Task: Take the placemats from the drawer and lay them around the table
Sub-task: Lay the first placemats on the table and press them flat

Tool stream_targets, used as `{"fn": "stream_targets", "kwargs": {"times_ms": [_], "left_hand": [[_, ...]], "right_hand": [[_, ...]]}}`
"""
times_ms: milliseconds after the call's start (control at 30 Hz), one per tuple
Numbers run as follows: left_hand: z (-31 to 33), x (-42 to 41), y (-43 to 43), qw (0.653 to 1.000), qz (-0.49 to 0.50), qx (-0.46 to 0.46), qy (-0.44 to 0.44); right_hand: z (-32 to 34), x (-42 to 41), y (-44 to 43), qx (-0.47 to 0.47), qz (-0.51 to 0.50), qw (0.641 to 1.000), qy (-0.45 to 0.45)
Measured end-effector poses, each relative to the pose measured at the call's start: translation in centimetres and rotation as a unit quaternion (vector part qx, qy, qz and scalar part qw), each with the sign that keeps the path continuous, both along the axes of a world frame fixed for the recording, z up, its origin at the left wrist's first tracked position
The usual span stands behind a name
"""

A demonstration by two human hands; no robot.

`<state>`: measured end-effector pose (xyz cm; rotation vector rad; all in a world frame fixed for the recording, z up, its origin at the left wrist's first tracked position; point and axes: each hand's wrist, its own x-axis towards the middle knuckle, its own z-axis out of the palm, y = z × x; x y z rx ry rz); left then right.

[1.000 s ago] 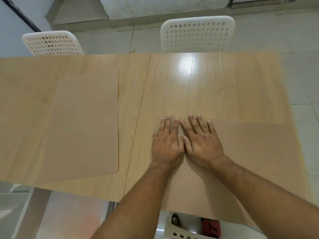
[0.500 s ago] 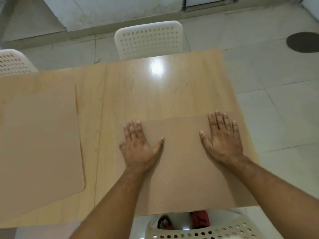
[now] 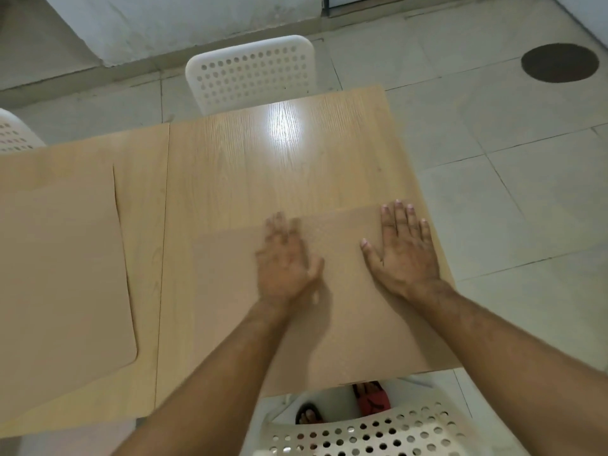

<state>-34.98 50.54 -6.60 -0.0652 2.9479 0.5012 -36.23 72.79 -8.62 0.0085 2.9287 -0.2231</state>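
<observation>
A tan textured placemat [image 3: 345,311] lies flat at the near right end of the light wooden table [image 3: 263,166]. My right hand [image 3: 403,250] rests palm down on its far right part, fingers spread. My left hand [image 3: 284,261], blurred by motion, lies flat on the mat's middle with fingers apart. A second tan placemat [image 3: 62,274] lies flat on the table's left side, apart from both hands.
A white perforated chair [image 3: 251,72] stands at the table's far side and another [image 3: 13,133] at the far left. A third chair back [image 3: 362,432] is just under me, with feet in sandals beneath the table edge. A dark round spot [image 3: 559,62] marks the tiled floor.
Both hands spread apart across the near placemat from its left part. Since half a second ago my left hand has slid back rightward toward the mat's middle; the view shifted right.
</observation>
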Motion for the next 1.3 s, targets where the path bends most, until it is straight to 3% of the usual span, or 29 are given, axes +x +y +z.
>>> {"fn": "stream_targets", "kwargs": {"times_ms": [67,167,300,767,967,1100,1200,1300], "left_hand": [[-0.1,0.5,4.5,0.997,-0.058,0.046,0.02],[-1.2,1.5,8.8,0.995,-0.075,0.058,-0.036],[-2.5,2.0,8.9,0.998,-0.067,-0.006,0.01],[-2.6,2.4,9.4,0.998,-0.058,-0.02,0.019],[-2.7,2.2,9.3,0.998,-0.063,0.008,0.015],[-1.7,3.3,8.4,0.99,-0.041,0.111,0.083],[-2.0,6.7,7.2,0.987,-0.008,0.096,0.131],[-2.6,11.0,6.4,0.997,-0.009,0.048,0.068]], "right_hand": [[-0.1,0.0,0.1,0.001,0.001,1.0,0.008],[-0.5,0.1,0.5,0.0,0.003,1.0,0.016],[-0.4,0.1,0.3,-0.014,0.0,1.0,0.028],[-1.0,13.7,2.0,-0.013,0.019,1.0,0.019],[-0.4,13.5,1.2,-0.026,0.003,0.999,0.021],[0.7,12.2,-1.5,-0.087,0.024,0.995,0.044],[-0.2,11.7,-3.0,-0.089,0.044,0.994,0.033],[-0.9,11.9,-3.0,-0.051,0.041,0.998,0.023]]}}
